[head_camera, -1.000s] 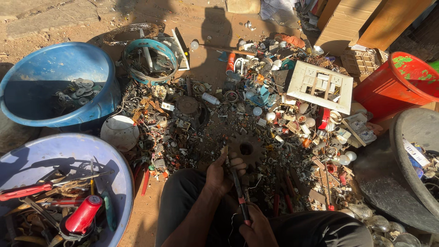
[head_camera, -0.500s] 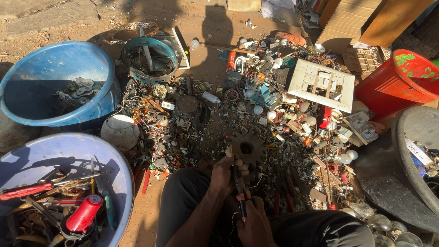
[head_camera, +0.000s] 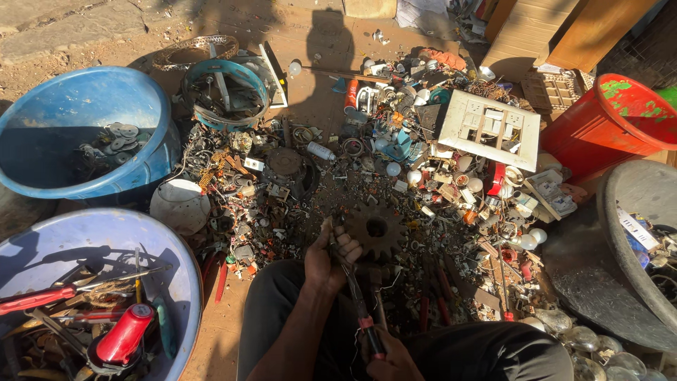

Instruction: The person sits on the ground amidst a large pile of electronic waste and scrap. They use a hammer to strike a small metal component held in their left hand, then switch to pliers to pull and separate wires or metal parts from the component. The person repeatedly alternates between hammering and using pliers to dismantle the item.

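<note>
A: Left hand point(head_camera: 331, 254) clenched round a small part, can't make out what, pressed at the rim of the rusty gear point(head_camera: 375, 229). Right hand point(head_camera: 391, 360) low in frame, gripping the red-handled pliers point(head_camera: 361, 310), tips up at the left fingers.

B: Change from a second ago?

A: Barely. Pliers were in about the same line; right hand has slid lower, left hand sits tighter against the gear. Looks like the same grip-and-work on that part goes on, nothing freed.

B: Gear where?

A: On the ground in the scrap pile point(head_camera: 423, 176), just ahead of the knees, touching the left hand.

B: Around?

A: Blue tub point(head_camera: 77, 92) with washers far left, pale tub point(head_camera: 106, 233) of tools near left, red bucket point(head_camera: 613, 120) right, white switch plate point(head_camera: 493, 127) beyond the gear. Loose bulbs, wire and bits crowd all sides of the gear.
</note>
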